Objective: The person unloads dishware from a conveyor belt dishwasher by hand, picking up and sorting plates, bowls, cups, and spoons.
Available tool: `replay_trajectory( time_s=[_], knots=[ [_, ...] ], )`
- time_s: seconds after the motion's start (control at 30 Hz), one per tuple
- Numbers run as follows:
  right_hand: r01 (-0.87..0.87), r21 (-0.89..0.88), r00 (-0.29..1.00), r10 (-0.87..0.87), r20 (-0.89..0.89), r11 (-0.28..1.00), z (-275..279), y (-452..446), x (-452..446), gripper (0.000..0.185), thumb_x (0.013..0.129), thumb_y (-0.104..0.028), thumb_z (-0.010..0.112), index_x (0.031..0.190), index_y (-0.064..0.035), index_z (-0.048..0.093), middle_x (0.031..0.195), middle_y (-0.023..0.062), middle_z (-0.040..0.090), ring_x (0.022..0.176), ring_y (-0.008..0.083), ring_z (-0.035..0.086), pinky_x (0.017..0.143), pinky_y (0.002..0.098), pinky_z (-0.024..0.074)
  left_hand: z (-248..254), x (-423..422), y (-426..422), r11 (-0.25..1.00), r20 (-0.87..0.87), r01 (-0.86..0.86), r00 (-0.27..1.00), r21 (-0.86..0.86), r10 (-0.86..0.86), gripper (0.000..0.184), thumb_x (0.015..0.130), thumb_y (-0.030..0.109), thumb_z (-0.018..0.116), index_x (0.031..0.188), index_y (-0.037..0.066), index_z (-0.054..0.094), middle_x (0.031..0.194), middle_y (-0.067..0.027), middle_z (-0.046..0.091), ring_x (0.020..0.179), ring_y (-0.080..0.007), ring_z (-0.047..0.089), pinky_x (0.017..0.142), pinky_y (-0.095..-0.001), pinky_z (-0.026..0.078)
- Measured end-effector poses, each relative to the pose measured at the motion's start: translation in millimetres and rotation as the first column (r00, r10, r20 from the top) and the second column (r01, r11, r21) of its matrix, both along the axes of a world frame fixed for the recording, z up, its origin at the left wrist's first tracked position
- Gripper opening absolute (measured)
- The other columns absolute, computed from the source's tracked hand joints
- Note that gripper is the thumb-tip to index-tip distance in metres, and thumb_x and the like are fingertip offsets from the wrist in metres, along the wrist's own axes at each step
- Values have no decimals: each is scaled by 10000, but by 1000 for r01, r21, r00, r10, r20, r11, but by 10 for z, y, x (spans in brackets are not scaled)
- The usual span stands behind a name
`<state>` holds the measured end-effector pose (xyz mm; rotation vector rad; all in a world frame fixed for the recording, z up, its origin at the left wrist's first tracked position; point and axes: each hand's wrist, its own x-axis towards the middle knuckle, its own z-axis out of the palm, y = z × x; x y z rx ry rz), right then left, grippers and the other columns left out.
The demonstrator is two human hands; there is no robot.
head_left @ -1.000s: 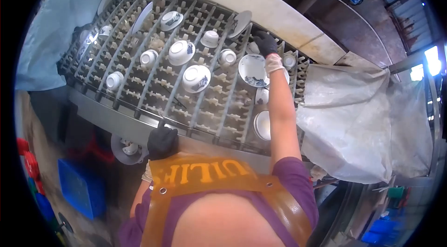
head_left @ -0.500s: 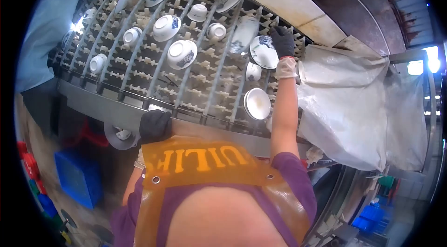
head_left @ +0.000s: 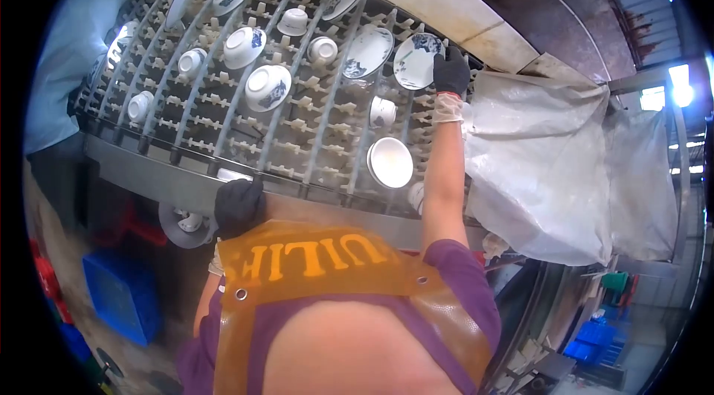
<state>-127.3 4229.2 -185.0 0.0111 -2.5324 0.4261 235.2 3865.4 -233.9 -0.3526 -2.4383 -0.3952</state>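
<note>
1. Reaching across the pegged rack [head_left: 301, 127]: right hand [head_left: 451, 71], dark glove with a pale cuff at the wrist, at the far right part of the rack.
2. Right hand sits at the right rim of a blue-patterned plate [head_left: 415, 62]. Fingers look curled, not spread; can't tell if they pinch the rim or only touch it.
3. That plate stands tilted among the pegs, patterned face toward the camera. Second patterned plate [head_left: 369, 53] just left of it, also leaning.
4. Nearer the body: small cup [head_left: 383, 111] on its side, then a pair of overlapping white dishes [head_left: 391, 162]. Another white piece [head_left: 416, 198] is partly hidden by the right forearm.
5. Left hand [head_left: 239, 207], also dark-gloved, at the metal front edge [head_left: 327, 210] of the rack. Fingers bunched together; grip on the edge can't be confirmed.
6. Left part of rack: upturned bowls, two large ones [head_left: 268, 88] [head_left: 245, 47] with blue pattern, spaced apart.
7. Grey basin [head_left: 172, 230] with white pieces inside, just beside left hand, lower. Blue crate [head_left: 119, 294] farther down-left. Plastic sheet [head_left: 535, 164] hangs at the rack's right end.
</note>
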Motion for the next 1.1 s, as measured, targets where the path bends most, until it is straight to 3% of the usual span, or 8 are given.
replay_trajectory(
  time_s=[0.13,0.23,0.3,0.4,0.6,0.73,0.8,1.1],
  knots=[
    [19,-51,1000,-19,14,999,95,54,201,286,736,-236,603,980,-98,656,902,148,670,827,301,645,726,394,496,69,20,103,998,13,-32,999,55,31,255,718,117,651,960,39,643,841,-86,552,817,-258,559,712,-379,461],
    [-221,-470,945,307,112,854,199,164,510,294,767,-102,675,1034,16,638,888,75,686,756,123,608,696,267,484,68,-13,175,993,246,-21,969,115,-8,244,750,105,647,977,17,635,881,-100,575,835,-253,576,703,-378,473],
    [-220,-636,895,413,171,739,256,112,775,283,759,-107,687,1012,16,648,892,82,686,764,134,614,707,271,488,17,-119,396,691,274,-228,961,686,44,296,773,69,651,1055,-2,600,965,-111,588,866,-222,589,711,-353,486],
    [-180,-796,785,572,237,577,416,-139,1281,253,776,-87,682,1003,23,656,898,82,679,778,137,611,718,271,493,181,-491,608,216,257,-183,885,959,-389,772,725,43,710,1381,22,304,1090,-81,504,878,-138,523,755,-268,490],
    [-236,-753,720,631,290,615,466,-450,1821,258,779,-83,662,1014,22,647,864,90,682,768,126,623,694,264,501,426,-936,1088,548,502,-276,803,790,-319,724,729,121,679,1376,91,353,996,-64,580,729,-117,554,662,-272,503],
    [-300,-668,766,590,257,681,505,-464,1990,237,777,-108,653,993,-10,656,813,87,686,723,118,626,659,268,498,160,-925,1082,530,464,-222,799,819,-383,560,778,138,667,1291,63,456,934,-46,600,713,-105,571,641,-253,501],
    [-323,-670,767,600,229,668,442,-457,1996,226,784,-132,644,982,-23,655,799,114,684,705,135,639,652,276,498,55,-901,1062,214,402,-341,793,915,-457,393,806,141,671,1165,13,577,901,-52,656,695,-104,616,575,-241,505],
    [-335,-530,827,513,231,779,155,-618,2038,267,795,-159,652,1026,-34,604,759,140,654,633,239,637,597,336,494,343,-708,906,-59,460,-560,732,827,-503,277,829,114,633,1080,8,585,826,-59,632,632,-111,606,540,-224,504]
  ],
)
